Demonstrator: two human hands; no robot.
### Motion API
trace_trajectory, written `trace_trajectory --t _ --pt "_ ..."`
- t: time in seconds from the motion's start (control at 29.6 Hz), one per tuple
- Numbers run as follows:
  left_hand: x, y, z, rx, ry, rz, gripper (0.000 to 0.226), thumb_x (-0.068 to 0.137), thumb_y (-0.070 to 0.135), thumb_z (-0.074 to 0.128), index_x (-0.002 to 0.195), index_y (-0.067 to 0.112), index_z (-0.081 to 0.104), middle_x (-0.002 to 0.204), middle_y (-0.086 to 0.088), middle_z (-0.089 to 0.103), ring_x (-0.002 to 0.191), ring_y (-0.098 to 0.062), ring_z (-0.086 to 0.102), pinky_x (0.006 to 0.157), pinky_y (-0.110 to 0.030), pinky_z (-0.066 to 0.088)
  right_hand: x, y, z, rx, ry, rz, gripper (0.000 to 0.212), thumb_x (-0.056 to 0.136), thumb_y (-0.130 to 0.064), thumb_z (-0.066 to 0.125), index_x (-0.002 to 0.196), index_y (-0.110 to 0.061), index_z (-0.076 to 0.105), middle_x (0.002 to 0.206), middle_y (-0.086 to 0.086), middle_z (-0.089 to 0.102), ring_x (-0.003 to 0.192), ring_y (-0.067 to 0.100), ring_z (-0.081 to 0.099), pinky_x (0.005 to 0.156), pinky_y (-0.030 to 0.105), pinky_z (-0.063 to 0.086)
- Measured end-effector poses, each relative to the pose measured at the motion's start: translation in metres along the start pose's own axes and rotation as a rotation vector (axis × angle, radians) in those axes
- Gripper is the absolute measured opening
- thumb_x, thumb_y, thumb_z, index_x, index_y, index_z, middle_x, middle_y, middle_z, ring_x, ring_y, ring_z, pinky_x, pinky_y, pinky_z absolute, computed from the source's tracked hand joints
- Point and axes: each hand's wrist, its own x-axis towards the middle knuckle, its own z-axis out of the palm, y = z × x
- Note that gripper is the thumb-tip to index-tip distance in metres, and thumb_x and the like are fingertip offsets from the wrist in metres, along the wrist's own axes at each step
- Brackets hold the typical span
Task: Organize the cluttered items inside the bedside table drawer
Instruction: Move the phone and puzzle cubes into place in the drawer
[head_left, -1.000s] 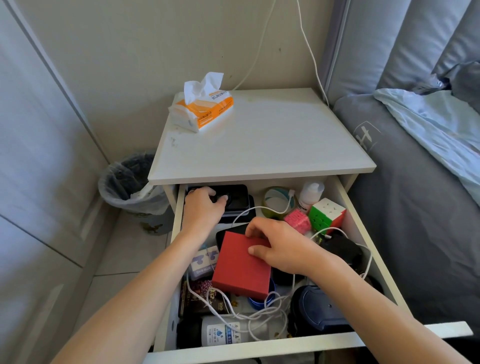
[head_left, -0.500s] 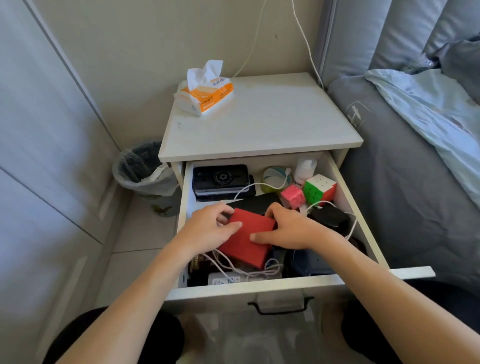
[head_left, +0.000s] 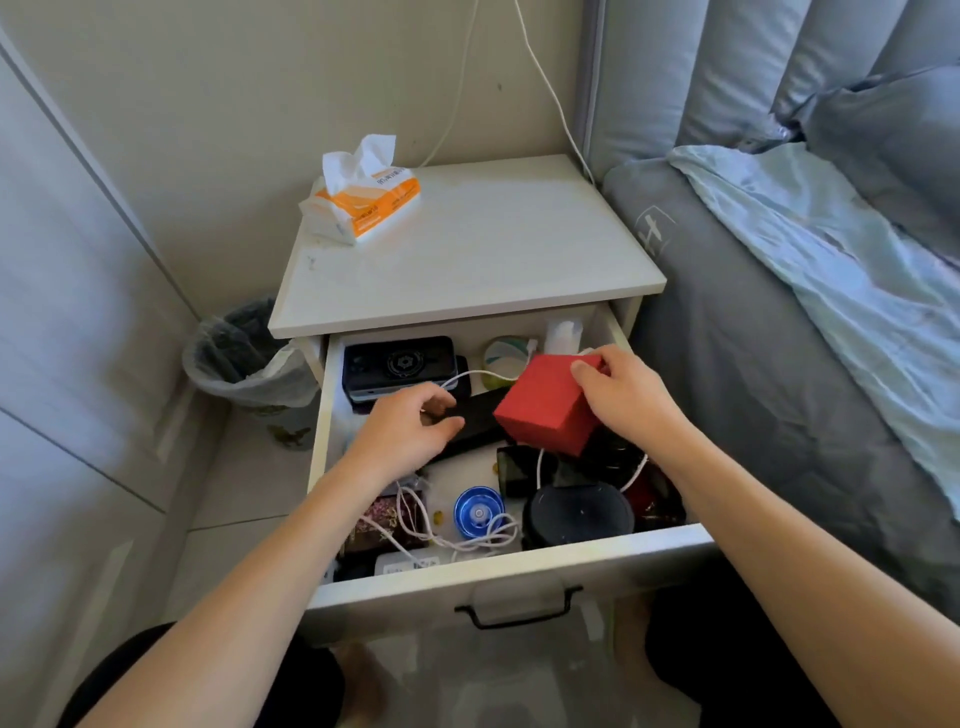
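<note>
Your right hand (head_left: 621, 397) has lifted the red box (head_left: 545, 402) toward the drawer's (head_left: 498, 574) back right, pinching its top corner; left hand (head_left: 410, 428) curls on a black case (head_left: 475, 423). Stiff, light cardboard: grip opposite faces.

Soft daylight, bright tabletop, dim shadowed drawer interior, slight blur, wide-angle bending at edges

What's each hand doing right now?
Left hand: grips the flat black item in the drawer.
Right hand: holds the red box, raised and tilted.
</note>
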Motion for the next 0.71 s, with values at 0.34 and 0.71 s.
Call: trace_trajectory --t 0.34,0.71 --pt "0.050 0.012 0.039 0.562 -0.297 0.009 0.067 0.079 0.033 0.074 0.138 0.025 0.044 0.128 -0.007 0.057 0.116 -0.029 0.057 0.092 -0.044 0.051 -0.028 0.002 0.008 -0.334 0.162 -0.327 0.054 0.093 -0.042 0.058 0.139 -0.019 0.042 0.134 0.004 0.047 0.120 0.022 0.048 0.092 0.035 0.049" --pt "0.008 0.012 -0.040 0.612 0.060 0.030 0.058 0.065 0.032 0.071 0.122 0.035 0.062 0.099 0.005 0.064 0.092 -0.021 0.060 0.071 -0.032 0.050 -0.026 -0.008 0.013 -0.426 0.053 -0.413 0.024 0.093 -0.031 0.057 0.110 -0.016 0.064 0.118 0.001 0.057 0.106 0.019 0.049 0.088 0.034 0.047"
